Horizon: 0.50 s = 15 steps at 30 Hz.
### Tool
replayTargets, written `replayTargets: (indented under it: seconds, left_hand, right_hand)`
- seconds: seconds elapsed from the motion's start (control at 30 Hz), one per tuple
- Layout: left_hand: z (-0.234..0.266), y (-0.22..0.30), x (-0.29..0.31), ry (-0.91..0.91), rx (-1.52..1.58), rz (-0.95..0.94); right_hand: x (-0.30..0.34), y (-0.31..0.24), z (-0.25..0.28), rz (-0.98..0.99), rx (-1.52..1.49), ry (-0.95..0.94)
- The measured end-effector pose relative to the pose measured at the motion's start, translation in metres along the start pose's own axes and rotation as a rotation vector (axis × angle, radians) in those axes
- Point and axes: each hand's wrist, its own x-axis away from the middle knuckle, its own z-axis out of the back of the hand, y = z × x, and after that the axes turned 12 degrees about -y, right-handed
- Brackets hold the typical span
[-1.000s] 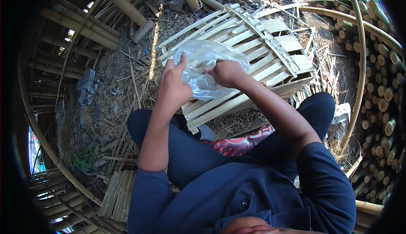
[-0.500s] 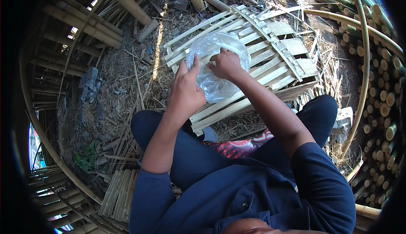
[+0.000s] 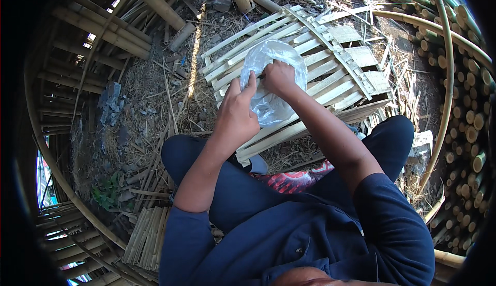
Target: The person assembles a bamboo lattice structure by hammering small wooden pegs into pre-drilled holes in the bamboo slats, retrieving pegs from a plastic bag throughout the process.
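Note:
A clear plastic bag [image 3: 271, 107] lies on a panel of pale bamboo slats [image 3: 330, 63] in front of my knees. My left hand [image 3: 236, 113] grips the bag's left edge, thumb and fingers pinching the film. My right hand [image 3: 279, 76] is closed on the bag's upper part, near its mouth. The bag looks crumpled, and I cannot see what is inside it. Both forearms reach forward from my dark blue sleeves.
Dry straw and bamboo scraps cover the ground [image 3: 155, 94]. Thick bamboo poles [image 3: 155, 1] lie at the upper left, a stack of cut pole ends [image 3: 467, 94] stands at right, a slat bundle [image 3: 147, 237] sits by my left leg, and a red patterned cloth [image 3: 292, 180] lies between my legs.
Both hands have shifted on the bag: the right hand moved up toward its mouth, the left closed on its left edge, and the bag is drawn up taller.

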Motion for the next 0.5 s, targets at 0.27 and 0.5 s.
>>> replayTargets:
  seconds: [0.27,0.5]
  left_hand:
    - [-0.002,-0.007,0.000,0.005,-0.027,0.005]
    - [-0.005,-0.007,-0.002,0.023,-0.038,-0.024]
  right_hand:
    - [-0.001,-0.006,-0.005,0.001,-0.066,-0.033]
    - [-0.012,-0.015,-0.012,-0.163,-0.057,-0.005]
